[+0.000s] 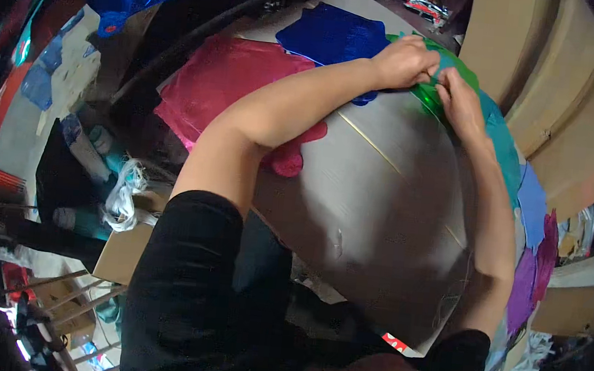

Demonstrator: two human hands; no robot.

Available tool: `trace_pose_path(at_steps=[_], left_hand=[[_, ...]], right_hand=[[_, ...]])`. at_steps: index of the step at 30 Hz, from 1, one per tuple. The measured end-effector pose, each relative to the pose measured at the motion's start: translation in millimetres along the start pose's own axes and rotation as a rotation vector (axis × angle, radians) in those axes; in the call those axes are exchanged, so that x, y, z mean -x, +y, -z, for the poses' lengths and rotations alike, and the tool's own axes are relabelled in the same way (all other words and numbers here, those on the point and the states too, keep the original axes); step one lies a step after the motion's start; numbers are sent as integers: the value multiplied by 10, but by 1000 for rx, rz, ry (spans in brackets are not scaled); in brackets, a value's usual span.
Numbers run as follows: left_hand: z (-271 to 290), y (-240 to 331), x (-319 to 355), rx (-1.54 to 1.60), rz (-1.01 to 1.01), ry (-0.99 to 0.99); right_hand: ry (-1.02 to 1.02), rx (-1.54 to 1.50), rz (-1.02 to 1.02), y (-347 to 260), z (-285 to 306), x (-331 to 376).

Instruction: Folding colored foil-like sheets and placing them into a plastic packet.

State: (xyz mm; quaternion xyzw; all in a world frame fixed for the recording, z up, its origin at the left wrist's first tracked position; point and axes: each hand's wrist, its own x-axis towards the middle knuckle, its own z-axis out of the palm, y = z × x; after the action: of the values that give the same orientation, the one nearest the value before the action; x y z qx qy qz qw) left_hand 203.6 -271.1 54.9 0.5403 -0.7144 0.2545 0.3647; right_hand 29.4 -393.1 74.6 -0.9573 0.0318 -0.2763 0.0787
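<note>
Both my hands are at the far right part of a grey board [354,191], over green shiny sheet material [458,66]. My left hand [407,62] is closed, its fingers pinched on the green sheet, with a bit of teal showing at the fingertips. Close beside it, my right hand [462,105] has its fingers curled in on the same green piece. Dark blue sheets [333,33] lie just left of my hands, and crimson sheets [229,72] are further left, partly behind my left arm. Teal sheets [504,152] stick out beyond my right forearm.
Light blue [531,201] and purple [522,286] sheets lie along the right edge. Large cardboard panels [565,75] stand at the far right. On the left are a bundle of white cord [124,194] and a cardboard box [122,253]. A thin yellowish strip [369,142] crosses the board.
</note>
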Motion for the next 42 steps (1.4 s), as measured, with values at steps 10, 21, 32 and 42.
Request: trace_pose_path(at_steps=[10, 21, 32, 42], left_hand=[[18, -3, 274, -219, 53, -235], [-19, 49, 321, -362, -63, -271], [-30, 119, 232, -371, -35, -283], [143, 25, 82, -214, 85, -371]], right_hand=[[37, 89, 40, 24, -264, 408], [-118, 127, -136, 228, -476, 601], [165, 147, 92, -131, -268, 473], [142, -122, -70, -259, -149, 367]])
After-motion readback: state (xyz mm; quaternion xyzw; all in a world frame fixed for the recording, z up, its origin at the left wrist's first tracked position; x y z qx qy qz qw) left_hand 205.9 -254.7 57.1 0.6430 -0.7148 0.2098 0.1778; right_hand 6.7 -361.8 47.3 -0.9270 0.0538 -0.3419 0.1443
